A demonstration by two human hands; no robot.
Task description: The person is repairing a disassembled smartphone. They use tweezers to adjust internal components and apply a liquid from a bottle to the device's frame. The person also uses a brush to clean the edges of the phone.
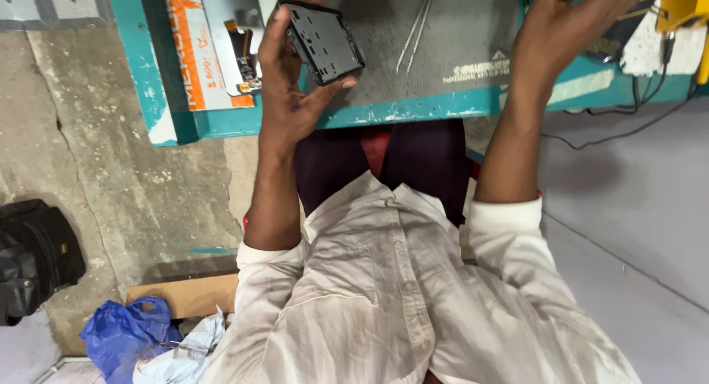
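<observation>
1. Two hands are up at the bench (413,112), seen from above; the person sits with the teal bench edge just over the lap.
2. Left hand (284,74) holds a black phone frame (323,40), inner side up. Thumb lies along the near lower corner, fingers curl over the far edge. The grip is narrow and closed on the part, which is tilted and lifted just above the grey work mat (443,37).
3. Right hand (565,26) is raised at the bench's right side, fingers spread fairly wide. Fingertips run out of the top of the view, so whether it touches or holds anything there cannot be told.
4. Judgement on handling: the frame looks thin and light, so it is best pinched by its edges as now, palm clear of the inner face, and kept over the mat so a slip lands soft.
5. Metal tweezers (415,26) lie on the mat, just right of the frame, apart from both hands.
6. Orange-and-white packaging (196,52) with a small part on it sits at the bench's left, beside the left hand.
7. Yellow tool (679,4) and black cables (628,125) lie at the far right.
8. Floor: blue plastic bag (122,336), black bag (33,251), both well apart from the work.
</observation>
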